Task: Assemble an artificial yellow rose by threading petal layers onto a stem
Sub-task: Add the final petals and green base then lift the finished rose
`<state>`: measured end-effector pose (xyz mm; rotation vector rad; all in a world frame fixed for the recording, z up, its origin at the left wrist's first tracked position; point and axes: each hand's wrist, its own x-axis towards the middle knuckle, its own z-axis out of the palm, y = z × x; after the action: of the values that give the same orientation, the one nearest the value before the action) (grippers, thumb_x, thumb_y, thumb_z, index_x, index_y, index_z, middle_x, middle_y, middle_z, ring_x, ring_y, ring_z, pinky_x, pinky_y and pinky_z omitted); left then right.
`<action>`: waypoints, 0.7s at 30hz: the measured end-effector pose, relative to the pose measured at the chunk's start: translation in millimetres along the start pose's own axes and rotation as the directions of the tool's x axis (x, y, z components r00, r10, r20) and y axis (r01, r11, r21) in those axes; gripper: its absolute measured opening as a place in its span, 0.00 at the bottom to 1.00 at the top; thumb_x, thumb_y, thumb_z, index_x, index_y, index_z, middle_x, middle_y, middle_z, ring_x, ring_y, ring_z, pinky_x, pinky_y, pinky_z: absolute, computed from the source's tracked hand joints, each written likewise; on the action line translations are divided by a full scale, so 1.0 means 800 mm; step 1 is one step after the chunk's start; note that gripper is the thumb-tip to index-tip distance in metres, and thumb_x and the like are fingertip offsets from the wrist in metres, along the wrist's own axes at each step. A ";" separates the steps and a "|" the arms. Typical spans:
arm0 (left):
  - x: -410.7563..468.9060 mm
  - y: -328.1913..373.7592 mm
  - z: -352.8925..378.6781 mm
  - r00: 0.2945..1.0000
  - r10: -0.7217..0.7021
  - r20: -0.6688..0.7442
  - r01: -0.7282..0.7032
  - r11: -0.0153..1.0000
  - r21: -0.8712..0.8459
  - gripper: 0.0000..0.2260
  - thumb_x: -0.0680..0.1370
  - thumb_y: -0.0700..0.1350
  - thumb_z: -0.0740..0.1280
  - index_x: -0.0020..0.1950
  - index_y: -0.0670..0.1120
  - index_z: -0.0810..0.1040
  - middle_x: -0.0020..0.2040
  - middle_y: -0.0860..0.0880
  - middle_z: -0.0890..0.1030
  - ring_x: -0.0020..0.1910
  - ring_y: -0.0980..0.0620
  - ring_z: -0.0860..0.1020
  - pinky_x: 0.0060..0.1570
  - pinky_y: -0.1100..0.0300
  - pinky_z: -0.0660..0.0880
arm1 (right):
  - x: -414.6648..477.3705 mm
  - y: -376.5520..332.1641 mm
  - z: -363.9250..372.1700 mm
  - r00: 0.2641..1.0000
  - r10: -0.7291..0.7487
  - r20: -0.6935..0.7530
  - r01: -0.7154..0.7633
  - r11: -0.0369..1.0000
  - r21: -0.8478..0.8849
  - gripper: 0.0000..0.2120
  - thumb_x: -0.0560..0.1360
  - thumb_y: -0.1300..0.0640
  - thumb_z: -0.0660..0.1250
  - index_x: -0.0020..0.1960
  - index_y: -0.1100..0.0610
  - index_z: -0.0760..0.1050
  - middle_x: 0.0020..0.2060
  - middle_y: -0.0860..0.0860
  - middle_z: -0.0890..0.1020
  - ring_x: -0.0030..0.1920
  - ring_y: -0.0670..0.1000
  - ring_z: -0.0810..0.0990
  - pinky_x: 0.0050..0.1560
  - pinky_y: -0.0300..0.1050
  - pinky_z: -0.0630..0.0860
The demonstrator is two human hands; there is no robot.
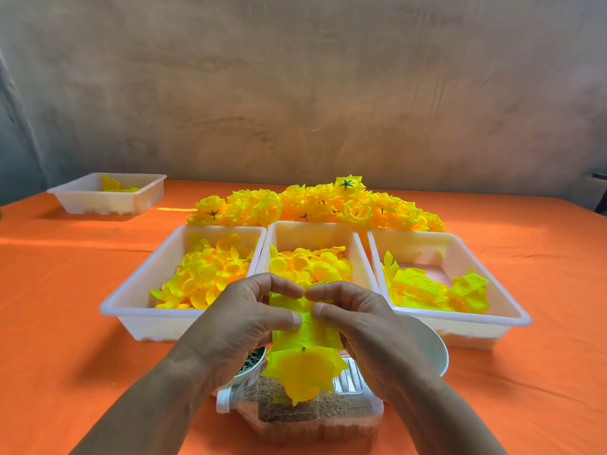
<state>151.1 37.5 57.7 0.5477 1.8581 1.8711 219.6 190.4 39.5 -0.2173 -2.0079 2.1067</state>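
My left hand [244, 318] and my right hand [359, 318] meet in front of the middle tray, both pinching a stack of yellow petal layers [303, 353] between thumb and fingers. The lowest layer hangs down with a small dark hole in its centre. No stem shows between my fingers. Three white trays hold loose petals: rounded ones in the left tray [131, 290] and the middle tray [315, 229], pointed greenish-yellow ones in the right tray [505, 307]. A small bowl of green stems [253, 361] sits under my left wrist.
Several finished yellow roses [315, 205] lie heaped behind the trays. A fourth white tray [108, 195] stands at the far left. A white bowl [430, 343] is under my right hand, and a clear plastic container [312, 412] lies near the front on the orange tablecloth [65, 290].
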 end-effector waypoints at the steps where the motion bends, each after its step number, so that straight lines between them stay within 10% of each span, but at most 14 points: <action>1: 0.000 -0.001 0.000 1.000 -0.002 0.002 0.002 1.000 -0.003 0.15 0.59 0.39 0.75 0.44 0.51 0.85 0.48 0.43 0.77 0.43 0.45 0.81 0.53 0.40 0.77 | 0.000 0.000 0.000 1.000 0.002 0.000 -0.002 1.000 0.001 0.11 0.75 0.64 0.69 0.46 0.49 0.84 0.52 0.67 0.79 0.45 0.55 0.78 0.47 0.53 0.76; 8: 0.000 -0.001 -0.003 1.000 0.007 0.000 -0.007 1.000 -0.002 0.17 0.58 0.40 0.75 0.45 0.53 0.85 0.43 0.46 0.77 0.35 0.52 0.80 0.36 0.56 0.76 | 0.000 0.003 -0.002 1.000 -0.023 0.003 0.023 1.000 0.020 0.11 0.74 0.64 0.70 0.46 0.49 0.84 0.43 0.59 0.79 0.43 0.55 0.76 0.46 0.53 0.74; 13: 0.001 -0.002 -0.001 1.000 -0.016 -0.014 0.016 1.000 0.005 0.18 0.58 0.38 0.76 0.45 0.52 0.85 0.46 0.45 0.78 0.41 0.46 0.81 0.50 0.41 0.78 | -0.001 0.003 -0.002 1.000 -0.018 -0.004 0.018 1.000 0.011 0.11 0.74 0.64 0.70 0.46 0.49 0.84 0.45 0.64 0.79 0.44 0.55 0.77 0.49 0.56 0.76; 21: 0.003 -0.007 -0.003 0.999 -0.048 -0.008 0.047 0.996 -0.076 0.17 0.68 0.25 0.71 0.47 0.46 0.85 0.45 0.43 0.81 0.37 0.47 0.83 0.35 0.57 0.79 | 0.000 0.008 -0.003 1.000 0.027 -0.004 -0.027 0.999 0.030 0.09 0.74 0.63 0.71 0.47 0.49 0.84 0.52 0.64 0.81 0.48 0.58 0.81 0.57 0.67 0.74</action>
<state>147.4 36.8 52.2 0.4655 1.7825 1.9071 219.8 192.4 33.0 -0.2447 -1.9802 2.1494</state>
